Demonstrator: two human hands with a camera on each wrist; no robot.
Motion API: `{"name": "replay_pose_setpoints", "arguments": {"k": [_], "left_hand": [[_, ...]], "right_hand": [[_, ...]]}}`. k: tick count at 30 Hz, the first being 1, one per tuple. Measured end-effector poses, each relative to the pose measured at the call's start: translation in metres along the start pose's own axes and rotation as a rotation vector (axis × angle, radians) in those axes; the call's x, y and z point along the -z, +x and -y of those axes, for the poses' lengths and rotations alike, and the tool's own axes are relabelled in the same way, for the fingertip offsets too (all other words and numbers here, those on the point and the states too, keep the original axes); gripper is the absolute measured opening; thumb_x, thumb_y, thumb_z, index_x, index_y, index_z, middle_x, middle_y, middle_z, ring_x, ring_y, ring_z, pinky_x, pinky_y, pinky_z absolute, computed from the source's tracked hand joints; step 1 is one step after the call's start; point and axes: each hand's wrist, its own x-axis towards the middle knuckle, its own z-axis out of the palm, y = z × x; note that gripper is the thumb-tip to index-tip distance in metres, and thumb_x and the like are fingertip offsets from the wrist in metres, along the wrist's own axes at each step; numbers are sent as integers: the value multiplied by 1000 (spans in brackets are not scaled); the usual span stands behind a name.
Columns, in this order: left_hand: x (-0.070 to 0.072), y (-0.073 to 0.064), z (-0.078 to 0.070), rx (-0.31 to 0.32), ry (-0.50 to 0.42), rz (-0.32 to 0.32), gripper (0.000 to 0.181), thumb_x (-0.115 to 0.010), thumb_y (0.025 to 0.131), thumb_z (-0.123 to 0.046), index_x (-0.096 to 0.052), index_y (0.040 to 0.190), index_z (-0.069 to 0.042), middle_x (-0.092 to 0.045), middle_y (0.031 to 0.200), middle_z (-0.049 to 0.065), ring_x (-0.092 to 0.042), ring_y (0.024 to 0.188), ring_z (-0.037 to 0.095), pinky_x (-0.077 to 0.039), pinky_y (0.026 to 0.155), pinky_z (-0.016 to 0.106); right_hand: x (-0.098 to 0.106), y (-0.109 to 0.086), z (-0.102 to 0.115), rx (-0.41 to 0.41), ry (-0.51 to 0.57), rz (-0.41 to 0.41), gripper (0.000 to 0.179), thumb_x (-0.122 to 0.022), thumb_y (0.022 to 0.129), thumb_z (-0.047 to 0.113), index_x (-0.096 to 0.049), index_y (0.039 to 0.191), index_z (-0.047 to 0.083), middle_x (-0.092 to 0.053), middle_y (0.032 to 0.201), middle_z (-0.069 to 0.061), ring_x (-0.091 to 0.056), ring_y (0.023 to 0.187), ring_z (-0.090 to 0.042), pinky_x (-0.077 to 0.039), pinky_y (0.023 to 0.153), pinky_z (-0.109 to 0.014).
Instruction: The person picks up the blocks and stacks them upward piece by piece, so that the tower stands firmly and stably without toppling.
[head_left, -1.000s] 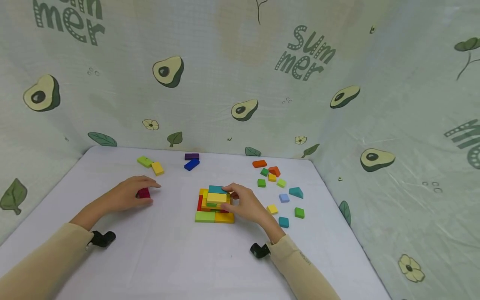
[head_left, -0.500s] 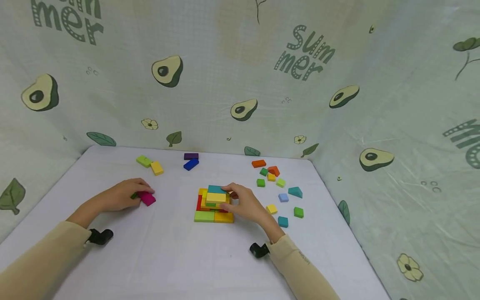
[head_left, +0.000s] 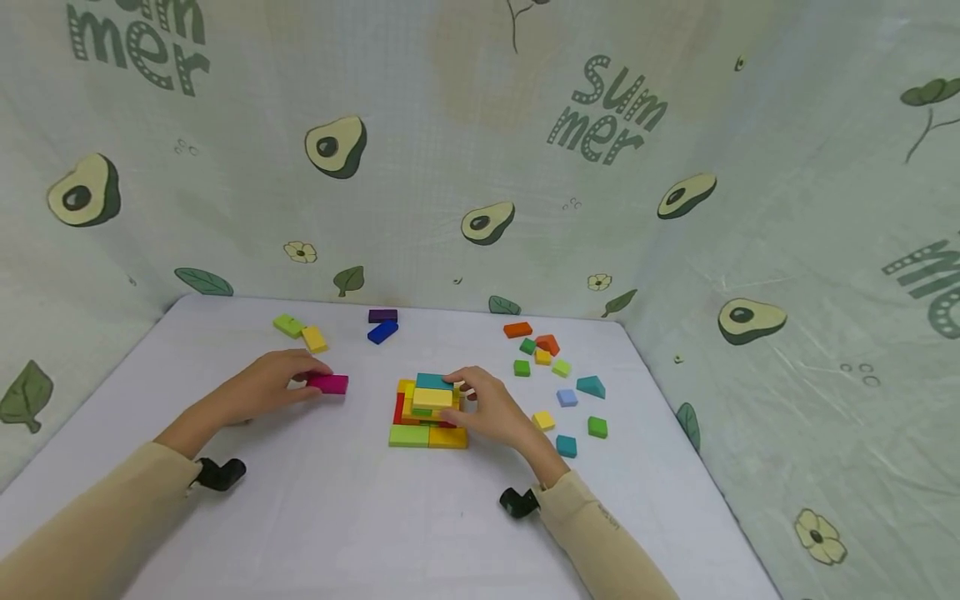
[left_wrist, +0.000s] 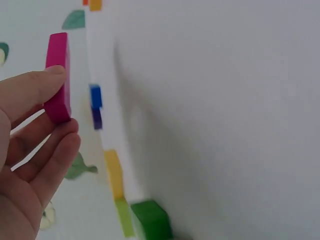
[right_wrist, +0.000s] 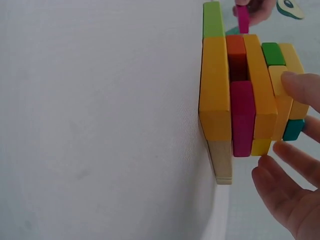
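In the head view my left hand (head_left: 268,388) pinches a magenta rectangular block (head_left: 330,384) by one end, left of a block stack (head_left: 408,436). The left wrist view shows the magenta block (left_wrist: 58,95) between thumb and fingers, held clear of the table. My right hand (head_left: 491,407) is at the right side of the stack, its thumb (right_wrist: 300,87) against a yellow block and its fingers at the far side, around the upper blocks. The layered stack holds lime, orange, red, magenta and yellow blocks, with a teal block (head_left: 435,381) on top at the back.
Loose small blocks lie right of the stack, among them a teal triangle (head_left: 591,386) and a green block (head_left: 597,427). Behind are a blue block (head_left: 383,332), a purple block (head_left: 382,316) and a yellow block (head_left: 314,338). A dark green block (left_wrist: 151,220) stands near my left hand.
My left hand has grasped the magenta block, lifted it and carried it right, towards the stack. The right hand stays at the stack.
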Motion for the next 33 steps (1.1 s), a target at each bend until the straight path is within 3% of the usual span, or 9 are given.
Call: {"name": "replay_pose_setpoints", "arguments": {"k": [7, 17, 26, 33], "left_hand": [[-6, 28, -42, -64, -19, -86, 37, -85, 93, -20, -76, 129, -16, -72, 113, 0, -65, 103, 20, -63, 86, 45], [-20, 60, -93, -136, -86, -68, 38, -84, 94, -25, -76, 130, -18, -73, 114, 0, -66, 102, 21, -63, 87, 44], [-36, 80, -103, -187, -124, -54, 37, -84, 94, -25, -76, 130, -16, -74, 113, -1, -66, 99, 16, -62, 85, 35], [-42, 84, -106, -211, -157, -54, 36, -83, 95, -26, -76, 129, -15, -74, 113, -3, -67, 100, 17, -61, 87, 34]], "right_hand": [[-1, 0, -2, 23, -9, -7, 54, -82, 96, 30, -60, 145, 21, -61, 145, 0, -61, 125, -21, -57, 105, -40], [-3, 2, -2, 100, -5, -21, 61, -83, 95, 27, -56, 149, 17, -57, 148, -4, -59, 128, -23, -56, 107, -42], [-3, 1, 0, 137, 20, -55, 67, -84, 94, 19, -52, 152, 20, -58, 148, -5, -62, 129, -24, -55, 108, -40], [-3, 1, 1, 142, 10, -57, 61, -85, 93, 17, -56, 147, 18, -59, 144, -1, -62, 128, -24, -55, 108, -38]]}}
